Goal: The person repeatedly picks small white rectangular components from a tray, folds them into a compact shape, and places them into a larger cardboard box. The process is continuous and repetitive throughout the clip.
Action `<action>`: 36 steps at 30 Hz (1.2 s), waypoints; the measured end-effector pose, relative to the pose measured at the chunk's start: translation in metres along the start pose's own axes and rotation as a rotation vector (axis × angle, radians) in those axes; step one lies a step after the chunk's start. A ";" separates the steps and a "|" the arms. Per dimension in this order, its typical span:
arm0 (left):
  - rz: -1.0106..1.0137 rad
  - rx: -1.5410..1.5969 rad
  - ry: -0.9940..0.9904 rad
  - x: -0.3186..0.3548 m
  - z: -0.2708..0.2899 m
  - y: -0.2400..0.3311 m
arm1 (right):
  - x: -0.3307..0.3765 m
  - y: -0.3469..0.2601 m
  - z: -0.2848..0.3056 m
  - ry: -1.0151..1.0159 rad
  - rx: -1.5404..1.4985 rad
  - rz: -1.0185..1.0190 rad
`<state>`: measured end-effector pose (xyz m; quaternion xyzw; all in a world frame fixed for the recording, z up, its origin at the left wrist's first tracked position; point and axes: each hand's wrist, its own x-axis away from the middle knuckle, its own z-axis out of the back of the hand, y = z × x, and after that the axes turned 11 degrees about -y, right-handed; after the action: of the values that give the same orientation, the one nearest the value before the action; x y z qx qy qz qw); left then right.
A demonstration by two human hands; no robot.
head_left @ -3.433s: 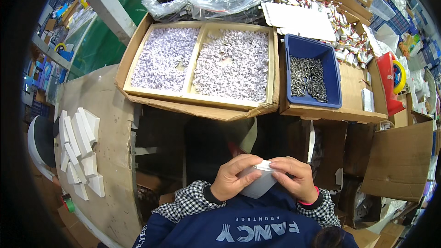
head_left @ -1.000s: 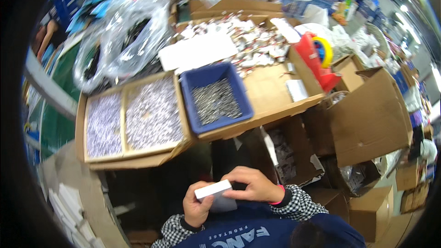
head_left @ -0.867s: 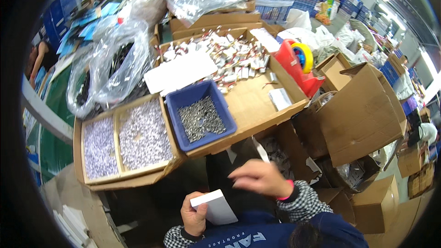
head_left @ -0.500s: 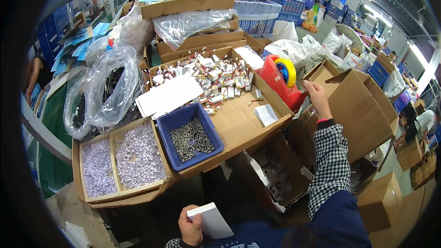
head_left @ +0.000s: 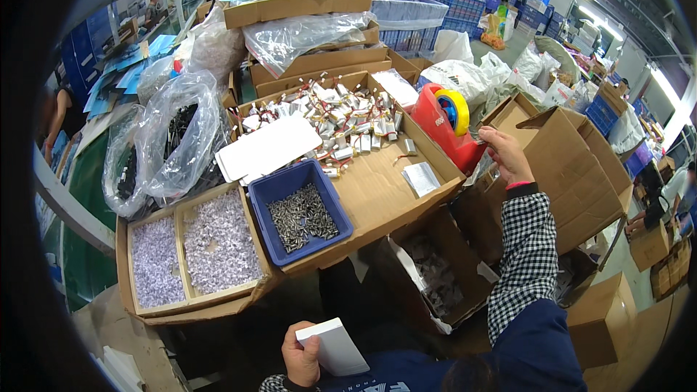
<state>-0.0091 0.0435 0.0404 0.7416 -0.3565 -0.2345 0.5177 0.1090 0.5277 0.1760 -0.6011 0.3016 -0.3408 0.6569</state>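
Low at the front, my left hand (head_left: 302, 357) is closed around a flat white box (head_left: 335, 347), thumb across its near face. My right hand (head_left: 506, 154) reaches forward, its thumb and forefinger pinched at the front end of a red tape dispenser (head_left: 444, 131). What is between those fingertips is too small to make out. A yellow roll of tape (head_left: 454, 112) sits in the dispenser, which stands at the right edge of a shallow cardboard tray (head_left: 377, 203). Several small silver-white battery packs with red wires (head_left: 341, 120) are heaped in that tray.
A blue bin (head_left: 335, 236) of small metal parts stands beside a divided wooden tray (head_left: 181, 254) of tiny white pieces. White sheets (head_left: 270, 147) lie over the tray's left side. Open cartons (head_left: 559, 174) stand at the right; a clear bag (head_left: 181, 152) holds black parts.
The view has shifted very slightly. Both hands keep nearly the same place and grip, with the right still at the dispenser.
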 end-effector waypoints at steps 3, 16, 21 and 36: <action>0.086 0.062 0.054 0.001 0.001 -0.003 | -0.004 0.001 0.000 -0.017 -0.104 0.021; 0.093 0.045 0.053 0.002 -0.003 -0.010 | 0.037 0.020 0.004 0.033 -0.491 0.019; 0.114 0.039 0.051 0.000 -0.008 -0.005 | 0.043 0.035 0.001 -0.073 -0.536 -0.005; 0.147 0.029 0.040 0.001 -0.008 -0.004 | 0.033 0.069 -0.041 -0.024 -0.790 0.148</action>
<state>-0.0017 0.0482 0.0390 0.7253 -0.4029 -0.1759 0.5298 0.1012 0.4806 0.1038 -0.7879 0.4442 -0.1437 0.4016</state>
